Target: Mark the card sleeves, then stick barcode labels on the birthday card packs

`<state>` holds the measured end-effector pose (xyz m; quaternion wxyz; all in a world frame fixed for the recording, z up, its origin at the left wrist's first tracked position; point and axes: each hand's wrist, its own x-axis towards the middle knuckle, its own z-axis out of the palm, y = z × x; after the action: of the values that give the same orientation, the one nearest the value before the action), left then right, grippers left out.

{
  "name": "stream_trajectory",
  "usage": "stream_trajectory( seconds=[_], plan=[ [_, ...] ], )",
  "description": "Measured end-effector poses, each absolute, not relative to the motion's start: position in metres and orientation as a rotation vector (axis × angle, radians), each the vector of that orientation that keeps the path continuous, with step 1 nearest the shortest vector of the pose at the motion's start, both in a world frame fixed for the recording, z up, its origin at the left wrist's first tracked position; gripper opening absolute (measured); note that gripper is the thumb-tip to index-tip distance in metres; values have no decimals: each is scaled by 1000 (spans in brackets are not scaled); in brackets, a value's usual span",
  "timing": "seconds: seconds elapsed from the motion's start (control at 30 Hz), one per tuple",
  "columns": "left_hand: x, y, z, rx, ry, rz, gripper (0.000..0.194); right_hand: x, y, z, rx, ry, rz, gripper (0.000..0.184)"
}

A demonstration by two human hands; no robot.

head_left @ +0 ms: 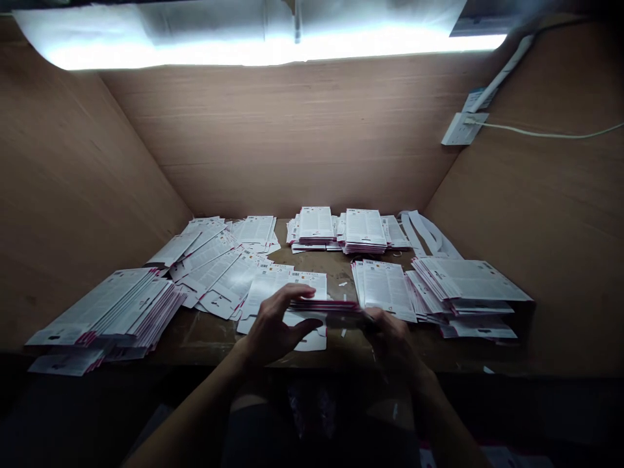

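Edge-on between my hands is a small stack of flat printed cartons [324, 304] with pink edges. My left hand [275, 323] grips its left end, fingers over the top and thumb below. At the right end, my right hand [392, 335] is closed on the stack; it is dark and blurred, and its fingertips are partly hidden. Right under the stack lie more white cartons [312, 341] with small print and barcodes, spread on the brown table [336, 263].
Fanned cartons [214, 260] and a thick leaning pile [112, 302] cover the left. Two neat stacks [363, 227] stand at the back. More piles [468, 283] and white strips [426, 234] lie right. Wooden walls enclose three sides; a socket [463, 128] with a cable is on the right.
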<state>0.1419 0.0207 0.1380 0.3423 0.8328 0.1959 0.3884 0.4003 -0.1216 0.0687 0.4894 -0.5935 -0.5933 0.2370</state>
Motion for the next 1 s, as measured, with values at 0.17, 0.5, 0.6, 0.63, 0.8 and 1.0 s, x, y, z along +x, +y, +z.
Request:
stream_trajectory(
  seconds=[0.17,0.5,0.6,0.63,0.8,1.0],
  plan=[
    [151,11,143,1454,364,544,60,378,-130,30,-1241,-775,1064,47],
    [168,-27,121,1151,439,455,48,350,-142,7,-898,-413,1454,54],
    [161,-30,122,1127,430,461,47,345,-143,2,-872,-415,1453,52],
    [158,-31,123,1118,428,461,48,344,-143,0,-865,-417,1454,51],
    [146,-37,124,1107,471,480,47,335,-142,-1,-870,-441,1463,51],
    [131,-37,113,1201,536,633,32,331,-142,2,-946,-474,1491,53]
  ],
)
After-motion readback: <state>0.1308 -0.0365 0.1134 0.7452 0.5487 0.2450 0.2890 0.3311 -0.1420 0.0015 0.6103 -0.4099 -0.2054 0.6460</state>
